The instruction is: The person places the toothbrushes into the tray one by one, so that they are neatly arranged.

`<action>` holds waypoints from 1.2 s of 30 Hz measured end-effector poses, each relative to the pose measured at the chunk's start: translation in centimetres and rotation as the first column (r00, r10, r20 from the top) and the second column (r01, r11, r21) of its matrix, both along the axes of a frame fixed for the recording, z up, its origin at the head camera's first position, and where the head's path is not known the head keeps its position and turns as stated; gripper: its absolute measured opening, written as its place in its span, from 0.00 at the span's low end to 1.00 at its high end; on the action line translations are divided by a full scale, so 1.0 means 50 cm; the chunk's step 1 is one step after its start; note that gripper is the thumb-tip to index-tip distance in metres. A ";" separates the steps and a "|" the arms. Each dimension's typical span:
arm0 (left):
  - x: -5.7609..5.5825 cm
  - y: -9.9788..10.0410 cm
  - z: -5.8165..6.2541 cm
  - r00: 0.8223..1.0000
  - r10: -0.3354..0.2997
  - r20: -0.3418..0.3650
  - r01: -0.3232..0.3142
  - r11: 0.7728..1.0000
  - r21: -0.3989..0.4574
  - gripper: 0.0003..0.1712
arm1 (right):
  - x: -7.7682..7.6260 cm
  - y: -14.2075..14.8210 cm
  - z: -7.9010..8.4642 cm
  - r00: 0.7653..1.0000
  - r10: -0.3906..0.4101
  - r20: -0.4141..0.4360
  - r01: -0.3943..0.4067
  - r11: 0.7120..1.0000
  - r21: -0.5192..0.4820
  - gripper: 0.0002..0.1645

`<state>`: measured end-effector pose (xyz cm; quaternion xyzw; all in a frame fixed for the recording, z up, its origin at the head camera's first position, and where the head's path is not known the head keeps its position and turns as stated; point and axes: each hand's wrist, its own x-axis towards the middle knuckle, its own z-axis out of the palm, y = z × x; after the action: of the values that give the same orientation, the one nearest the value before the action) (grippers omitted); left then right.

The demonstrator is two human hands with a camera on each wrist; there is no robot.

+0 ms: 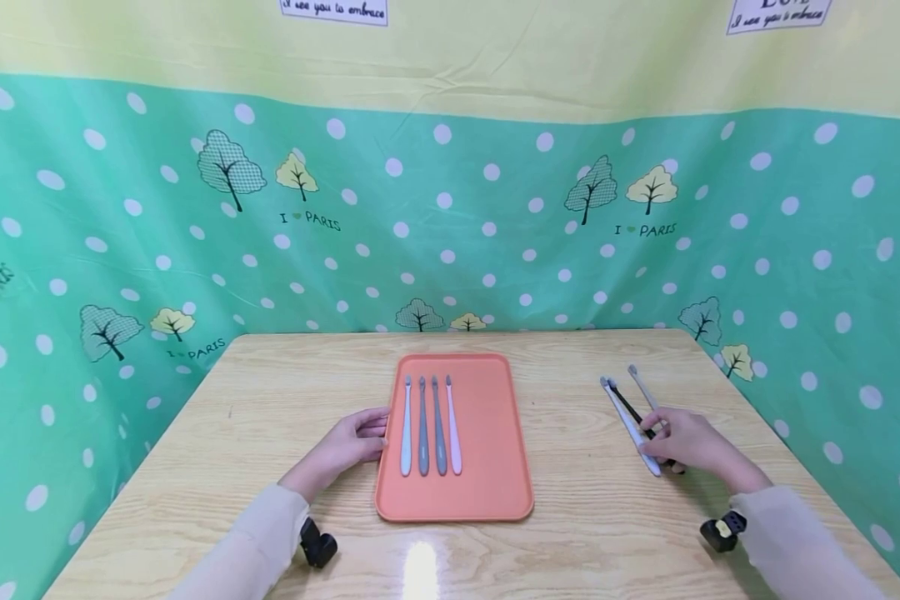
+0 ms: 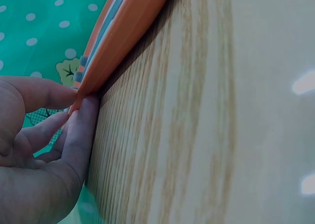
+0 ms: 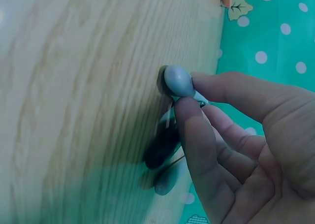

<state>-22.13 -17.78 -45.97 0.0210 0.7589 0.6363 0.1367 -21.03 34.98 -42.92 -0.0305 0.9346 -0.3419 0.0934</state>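
My left hand (image 1: 354,440) grips the left edge of an orange-pink tray (image 1: 487,433); in the left wrist view the fingers pinch its rim. Side by side on the tray lie several toothbrushes: a light blue one (image 1: 407,433), two grey ones, and a pink one (image 1: 453,433), all heads toward the back. Over at the right, my right hand (image 1: 690,442) pinches the handle of a pale blue toothbrush (image 3: 179,80) between thumb and finger. Beside it lie a black toothbrush (image 3: 162,147) and a grey toothbrush (image 1: 642,386), partly hidden by the hand.
The wooden table (image 1: 570,517) runs back to a green dotted curtain (image 1: 465,250), which also hangs along both sides. A black wrist camera (image 1: 317,546) is strapped to the left wrist, another (image 1: 722,532) to the right.
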 end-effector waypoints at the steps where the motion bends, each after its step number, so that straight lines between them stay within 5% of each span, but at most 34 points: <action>1: 0.000 0.000 0.000 1.000 0.002 0.000 -0.002 1.000 -0.003 0.33 | 0.000 -0.002 0.000 1.000 -0.002 0.001 0.002 1.000 0.001 0.22; 25: -0.001 -0.001 -0.002 1.000 0.008 0.005 -0.008 1.000 -0.007 0.33 | -0.009 -0.026 -0.004 0.999 0.011 0.038 -0.012 1.000 0.021 0.24; 36: -0.003 0.001 -0.004 1.000 0.018 0.002 -0.018 1.000 -0.009 0.33 | -0.008 -0.052 0.011 0.995 0.089 0.034 -0.086 0.992 -0.092 0.22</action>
<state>-22.26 -17.71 -46.15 0.0130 0.7618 0.6341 0.1317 -21.40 32.37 -42.37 -0.0690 0.9140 -0.3799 0.1246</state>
